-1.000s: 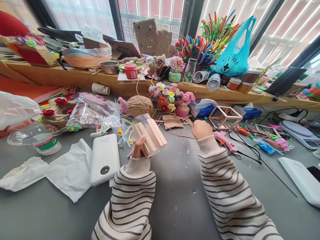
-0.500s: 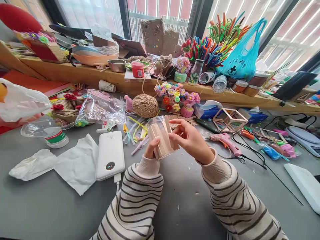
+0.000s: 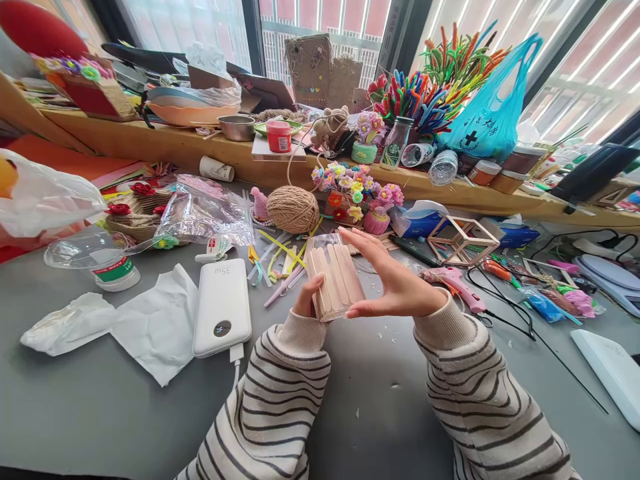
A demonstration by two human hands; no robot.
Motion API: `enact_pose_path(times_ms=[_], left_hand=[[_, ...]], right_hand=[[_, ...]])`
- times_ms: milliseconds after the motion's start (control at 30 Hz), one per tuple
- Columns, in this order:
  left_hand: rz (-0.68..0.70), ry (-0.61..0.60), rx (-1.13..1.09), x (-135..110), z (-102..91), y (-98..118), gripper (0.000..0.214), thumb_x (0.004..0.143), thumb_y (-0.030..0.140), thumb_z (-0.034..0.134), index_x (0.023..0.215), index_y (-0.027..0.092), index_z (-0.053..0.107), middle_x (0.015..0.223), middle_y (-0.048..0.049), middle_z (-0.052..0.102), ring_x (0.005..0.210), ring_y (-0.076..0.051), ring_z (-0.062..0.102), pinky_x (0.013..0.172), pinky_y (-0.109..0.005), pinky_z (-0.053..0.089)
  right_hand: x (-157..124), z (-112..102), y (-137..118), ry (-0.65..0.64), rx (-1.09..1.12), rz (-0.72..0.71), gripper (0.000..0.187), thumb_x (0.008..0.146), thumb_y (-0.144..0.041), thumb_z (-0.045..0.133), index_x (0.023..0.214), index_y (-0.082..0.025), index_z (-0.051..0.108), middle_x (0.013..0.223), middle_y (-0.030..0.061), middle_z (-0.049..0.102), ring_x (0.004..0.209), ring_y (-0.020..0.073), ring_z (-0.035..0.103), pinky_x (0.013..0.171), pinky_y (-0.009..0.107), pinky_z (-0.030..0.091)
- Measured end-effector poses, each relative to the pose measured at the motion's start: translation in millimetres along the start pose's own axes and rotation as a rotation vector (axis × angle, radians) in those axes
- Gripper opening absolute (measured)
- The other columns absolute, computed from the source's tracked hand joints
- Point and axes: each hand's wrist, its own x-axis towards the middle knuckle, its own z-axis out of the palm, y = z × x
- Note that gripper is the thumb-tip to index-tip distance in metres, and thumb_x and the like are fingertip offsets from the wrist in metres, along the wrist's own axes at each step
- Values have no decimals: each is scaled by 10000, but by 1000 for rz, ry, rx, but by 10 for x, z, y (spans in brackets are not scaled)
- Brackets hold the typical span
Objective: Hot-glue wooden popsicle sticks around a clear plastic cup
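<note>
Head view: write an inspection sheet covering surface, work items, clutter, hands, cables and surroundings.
Surface: grey tabletop with small white scraps.
Work items: clear plastic container faced with flat pale wooden sticks.
Clutter: white rectangular power bank, crumpled white paper, round brown twine ball, pink plastic glue gun.
Hands: left hand grips the container; right hand spreads open beside it, contact unclear.
Cables: black cable beside glue gun; white cable plugged into power bank.
Surroundings: yellow-brown ledge holding a blue plastic bag; windows behind.

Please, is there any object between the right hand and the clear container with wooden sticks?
Nothing visible stands between the open right hand and the stick-covered container; the left hand holds it from the opposite side.
</note>
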Motion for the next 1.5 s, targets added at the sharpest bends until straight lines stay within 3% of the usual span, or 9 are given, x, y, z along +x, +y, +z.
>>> enact_pose_path(times_ms=[133,500,933,1067,1167,1267,1300,1367,1500], left_hand=[[-14,-4,0,-31,34,1,597,664,415,547,1195,148,491,1100,-81,616,1113,-313,497,931,-417,403],[-13,-56,-27,-12,24,-27,617,685,383,534,1254,168,426,1031,-76,636,1070,-309,523,919,-453,395],[-6,-21,0,-21,47,-16,478,684,396,534,1105,169,539,1145,-73,586,1120,-302,490,929,-408,409],[-36,-15,42,-37,36,-5,511,683,432,528,1103,142,543,1073,-96,623,1090,-325,512,915,-431,417],[-63,24,62,-23,-7,2,551,660,449,547,1110,130,539,1030,-117,635,1043,-338,540,875,-455,435],[-68,55,68,3,-55,8,562,653,454,555,1128,156,524,1042,-122,625,989,-334,567,817,-451,459],[-63,56,73,10,-66,10,559,662,457,547,1138,164,517,1038,-118,626,971,-331,574,802,-448,463],[-44,58,95,16,-76,17,546,680,460,529,1146,177,513,1011,-103,635,943,-331,584,781,-447,465],[-35,90,152,2,-67,29,506,668,486,527,1067,177,564,935,-88,657,897,-340,594,752,-448,470]], right_hand=[[-11,19,43,-56,-36,-2,973,629,-519,648,1383,-200,123,1426,116,228,1331,267,119,1067,464,162],[44,39,-33,-29,-10,-48,1029,617,-523,658,1390,-166,80,1328,139,388,1269,244,277,1052,439,189],[36,58,-19,-49,-15,-49,1004,623,-530,647,1388,-179,99,1399,147,271,1309,275,190,1056,467,177],[33,20,-16,-1,46,-21,975,620,-520,656,1381,-193,141,1377,134,324,1283,256,266,1048,448,223],[-7,-78,102,196,57,132,743,740,-459,567,1353,-219,223,1292,98,451,1201,200,403,999,398,321],[-67,-193,380,409,-198,472,506,815,-377,482,1258,-149,391,1115,104,582,1020,173,542,851,319,442],[-83,-220,498,372,-358,593,411,825,-336,467,1177,-126,481,1074,110,602,974,172,561,822,299,449],[-99,-242,738,92,-698,792,304,846,-248,406,1077,-139,570,1049,103,619,968,172,563,831,287,430],[-66,-167,1103,-128,-777,844,224,777,-118,471,901,-132,658,950,137,649,939,216,586,770,296,435]])
